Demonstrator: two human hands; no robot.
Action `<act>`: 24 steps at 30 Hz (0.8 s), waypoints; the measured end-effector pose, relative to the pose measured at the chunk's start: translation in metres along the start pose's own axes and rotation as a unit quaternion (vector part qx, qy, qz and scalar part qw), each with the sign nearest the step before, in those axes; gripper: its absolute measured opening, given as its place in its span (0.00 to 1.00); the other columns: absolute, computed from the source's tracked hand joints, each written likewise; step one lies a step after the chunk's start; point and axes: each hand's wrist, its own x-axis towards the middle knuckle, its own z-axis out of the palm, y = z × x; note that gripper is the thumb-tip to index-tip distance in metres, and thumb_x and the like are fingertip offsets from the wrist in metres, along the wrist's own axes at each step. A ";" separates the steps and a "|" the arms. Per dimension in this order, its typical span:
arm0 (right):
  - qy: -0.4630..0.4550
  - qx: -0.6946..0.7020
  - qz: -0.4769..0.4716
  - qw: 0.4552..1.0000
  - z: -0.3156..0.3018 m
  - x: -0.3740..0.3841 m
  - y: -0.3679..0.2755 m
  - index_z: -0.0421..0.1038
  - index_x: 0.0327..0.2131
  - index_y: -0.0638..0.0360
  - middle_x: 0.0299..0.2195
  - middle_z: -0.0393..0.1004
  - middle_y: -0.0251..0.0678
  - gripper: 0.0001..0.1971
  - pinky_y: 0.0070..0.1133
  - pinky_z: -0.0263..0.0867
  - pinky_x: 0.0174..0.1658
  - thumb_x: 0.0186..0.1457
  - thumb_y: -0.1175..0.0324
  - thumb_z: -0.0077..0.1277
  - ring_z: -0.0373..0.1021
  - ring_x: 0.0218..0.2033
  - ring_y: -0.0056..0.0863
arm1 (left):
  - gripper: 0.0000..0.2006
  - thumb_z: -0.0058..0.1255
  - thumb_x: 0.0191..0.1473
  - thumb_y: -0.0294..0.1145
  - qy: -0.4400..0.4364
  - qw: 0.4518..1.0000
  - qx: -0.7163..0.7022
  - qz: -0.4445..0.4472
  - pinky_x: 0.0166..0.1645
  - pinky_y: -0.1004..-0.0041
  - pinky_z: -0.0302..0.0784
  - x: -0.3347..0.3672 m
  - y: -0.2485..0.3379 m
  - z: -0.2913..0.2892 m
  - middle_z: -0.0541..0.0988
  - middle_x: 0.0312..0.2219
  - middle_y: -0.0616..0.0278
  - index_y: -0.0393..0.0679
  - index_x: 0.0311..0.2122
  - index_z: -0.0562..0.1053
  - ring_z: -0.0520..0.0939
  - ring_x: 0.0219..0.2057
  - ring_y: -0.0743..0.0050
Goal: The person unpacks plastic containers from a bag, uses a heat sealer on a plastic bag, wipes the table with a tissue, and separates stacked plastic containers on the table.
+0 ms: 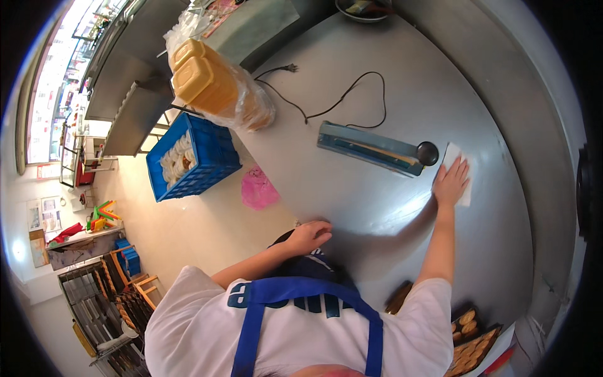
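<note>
On the right of the metal table, my right hand (451, 181) lies flat with fingers stretched over a folded white cloth (465, 196). Just left of it sits a blue-grey heat sealer (367, 148) with a round black knob (428, 153) at its right end. Its dark cord (342, 100) curves back across the table to a plug. My left hand (308, 237) hovers at the table's near left edge, in front of my body. Its fingers are loosely curled together, and nothing shows in them.
A plastic bag with stacked yellow containers (200, 78) stands at the table's far left edge. Below are a blue crate (213, 160) of white items and a pink bag (259, 188) on the floor. Trays of baked goods (474, 349) lie at the near right. A bowl (364, 14) stands far back.
</note>
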 end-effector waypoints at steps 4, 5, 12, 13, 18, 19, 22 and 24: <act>-0.011 0.007 0.049 0.999 -0.019 -0.115 -0.041 0.46 0.64 0.64 0.66 0.45 0.51 0.35 0.46 0.37 0.65 0.61 0.51 0.38 0.40 0.68 0.45 | 0.15 0.52 0.55 0.37 -0.003 0.999 0.006 0.037 0.44 0.65 0.76 -0.021 -0.023 -0.012 0.79 0.37 0.53 0.41 0.46 0.73 0.81 0.38 0.60; -0.028 -0.003 0.060 0.998 -0.023 -0.132 -0.059 0.46 0.64 0.64 0.66 0.45 0.52 0.35 0.46 0.37 0.65 0.60 0.51 0.38 0.39 0.68 0.46 | 0.15 0.53 0.55 0.36 0.004 0.999 0.008 0.049 0.44 0.65 0.76 -0.028 -0.034 -0.017 0.79 0.37 0.53 0.41 0.46 0.73 0.81 0.38 0.60; -0.073 0.059 -0.036 0.995 -0.044 -0.176 -0.240 0.43 0.66 0.59 0.67 0.41 0.45 0.39 0.45 0.30 0.67 0.57 0.51 0.43 0.34 0.69 0.42 | 0.15 0.52 0.54 0.38 0.061 0.998 -0.023 0.011 0.43 0.63 0.76 -0.104 -0.106 -0.055 0.80 0.36 0.51 0.42 0.44 0.75 0.81 0.37 0.54; -0.095 0.078 -0.046 0.991 -0.045 -0.177 -0.273 0.44 0.66 0.56 0.68 0.41 0.41 0.37 0.43 0.29 0.67 0.58 0.50 0.43 0.34 0.70 0.37 | 0.16 0.52 0.54 0.39 0.062 0.998 -0.012 0.002 0.43 0.62 0.76 -0.113 -0.116 -0.061 0.80 0.36 0.51 0.42 0.44 0.75 0.81 0.37 0.54; -0.108 0.121 -0.187 0.969 -0.036 -0.211 -0.350 0.48 0.65 0.53 0.68 0.44 0.35 0.35 0.42 0.31 0.67 0.58 0.50 0.42 0.36 0.69 0.33 | 0.17 0.54 0.54 0.38 -0.037 0.995 0.089 0.028 0.45 0.65 0.76 -0.139 -0.142 -0.094 0.80 0.39 0.51 0.41 0.46 0.75 0.82 0.38 0.56; -0.107 0.133 -0.196 0.966 -0.039 -0.216 -0.348 0.48 0.65 0.53 0.67 0.44 0.35 0.35 0.42 0.31 0.67 0.57 0.50 0.42 0.36 0.69 0.33 | 0.17 0.54 0.53 0.39 -0.070 0.989 0.115 0.058 0.46 0.64 0.76 -0.139 -0.144 -0.104 0.80 0.39 0.50 0.41 0.46 0.75 0.82 0.39 0.55; -0.099 0.101 -0.073 0.987 -0.061 -0.236 -0.295 0.48 0.65 0.52 0.67 0.45 0.37 0.36 0.41 0.33 0.67 0.56 0.50 0.44 0.39 0.69 0.33 | 0.16 0.52 0.54 0.41 -0.045 0.977 0.193 0.083 0.42 0.61 0.76 -0.118 -0.163 -0.150 0.81 0.33 0.52 0.43 0.44 0.76 0.81 0.35 0.51; -0.034 0.071 0.022 0.997 -0.057 -0.265 -0.235 0.49 0.65 0.52 0.67 0.44 0.38 0.36 0.41 0.33 0.67 0.55 0.51 0.46 0.39 0.69 0.33 | 0.15 0.52 0.54 0.39 0.117 0.969 0.161 0.147 0.38 0.64 0.77 -0.095 -0.147 -0.186 0.81 0.31 0.53 0.42 0.43 0.76 0.82 0.31 0.56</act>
